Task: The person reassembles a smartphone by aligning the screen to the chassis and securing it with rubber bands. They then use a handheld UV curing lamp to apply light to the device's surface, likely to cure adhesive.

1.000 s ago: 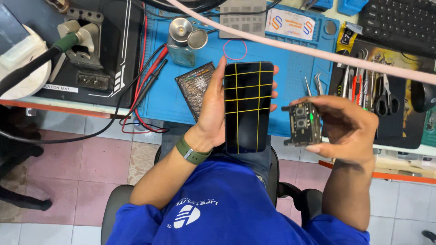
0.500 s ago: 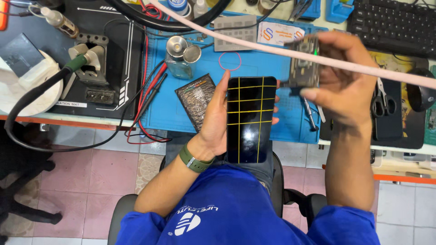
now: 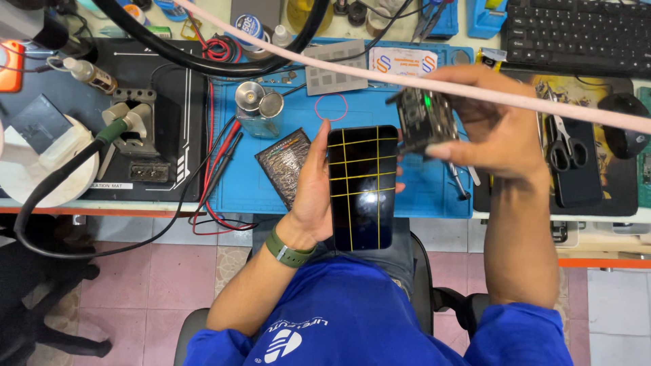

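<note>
phone (image 3: 362,186) hides left hand (image 3: 313,193) fingers

One phone (image 3: 361,186), one small circuit module (image 3: 424,120), one keyboard (image 3: 576,34), one pair of scissors (image 3: 561,146), two hands.

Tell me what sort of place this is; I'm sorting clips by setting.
Most likely a phone repair bench. The left hand holds a smartphone showing a yellow grid, the right hand holds a small circuit module, and a blue repair mat carries tweezers and red probe leads.
</note>
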Motion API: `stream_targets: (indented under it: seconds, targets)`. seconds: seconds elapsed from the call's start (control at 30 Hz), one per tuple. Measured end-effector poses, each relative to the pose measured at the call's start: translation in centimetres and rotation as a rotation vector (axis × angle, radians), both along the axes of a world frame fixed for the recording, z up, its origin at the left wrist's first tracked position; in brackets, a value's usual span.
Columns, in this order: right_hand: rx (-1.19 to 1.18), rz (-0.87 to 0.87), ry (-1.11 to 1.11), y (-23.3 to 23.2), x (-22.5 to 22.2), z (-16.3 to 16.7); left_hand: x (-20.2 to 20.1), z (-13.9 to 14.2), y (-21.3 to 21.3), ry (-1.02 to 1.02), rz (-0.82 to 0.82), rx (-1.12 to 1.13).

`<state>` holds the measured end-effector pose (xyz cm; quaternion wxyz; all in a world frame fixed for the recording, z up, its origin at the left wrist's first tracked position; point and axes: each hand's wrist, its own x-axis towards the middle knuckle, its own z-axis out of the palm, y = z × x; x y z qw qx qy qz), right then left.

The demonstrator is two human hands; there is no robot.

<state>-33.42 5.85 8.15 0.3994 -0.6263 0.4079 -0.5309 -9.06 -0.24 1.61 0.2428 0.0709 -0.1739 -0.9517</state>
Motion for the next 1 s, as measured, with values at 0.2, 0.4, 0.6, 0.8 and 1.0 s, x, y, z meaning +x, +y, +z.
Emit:
stream_targets:
  seconds: [0.2,0.4,0.6,0.8,1.0]
  targets:
    - [-0.134,-0.077,-0.057,-3.9,1.2,0.2,0.3,0.3,-0.1,0.092,-0.005,-0.023]
    - [-0.126,-0.121,-0.009,2.7,3.9,-1.1,0.3,0.7,-1.3,-0.008,0.037,0.036]
    - [0.013,-0.065,-0.001,6.1,3.5,-2.7,0.3,-0.1,-1.8,0.057,-0.004,0.009]
    - [0.026,-0.093,-0.008,0.5,0.4,-1.9,1.0,-0.4,-1.0,0.107,-0.018,-0.031]
    - [0.004,0.080,0.214,-5.4,0.9,1.8,1.2,-0.5,-0.3,0.068,-0.006,-0.051]
